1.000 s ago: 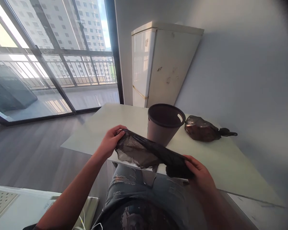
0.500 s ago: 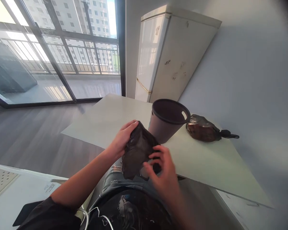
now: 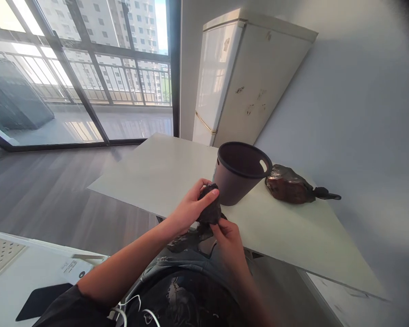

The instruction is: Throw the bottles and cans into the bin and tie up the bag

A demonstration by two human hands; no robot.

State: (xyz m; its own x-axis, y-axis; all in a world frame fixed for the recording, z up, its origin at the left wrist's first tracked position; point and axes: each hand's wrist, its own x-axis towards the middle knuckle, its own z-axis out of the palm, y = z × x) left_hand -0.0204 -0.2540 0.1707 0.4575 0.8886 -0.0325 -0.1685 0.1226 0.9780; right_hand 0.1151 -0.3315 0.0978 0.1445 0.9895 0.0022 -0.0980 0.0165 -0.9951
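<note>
A black plastic bag (image 3: pixel 209 211) is bunched between my two hands in front of the table edge. My left hand (image 3: pixel 194 204) is closed around its upper part, thumb on top. The fingers of my right hand (image 3: pixel 228 236) pinch the bag's lower right side. Loose folds of the bag hang below, over my lap. Just beyond my hands stands a purple-brown trash bin (image 3: pixel 240 175), upright, with a dark rim and a handle hole. To its right lies a tied black bag (image 3: pixel 289 184) with reddish-brown contents showing through.
The bin and tied bag rest on a pale table (image 3: pixel 170 156). A white refrigerator (image 3: pixel 255 77) stands behind it against the wall. Glass doors (image 3: pixel 122 81) are at the back left. At lower left, a dark flat object (image 3: pixel 42 299) lies on a white surface, near white cables (image 3: pixel 150 315).
The black bag has gone from spread out to gathered into a bunch. My right hand has moved from loosely open fingers to a pinch on it, and my left hand has shifted right.
</note>
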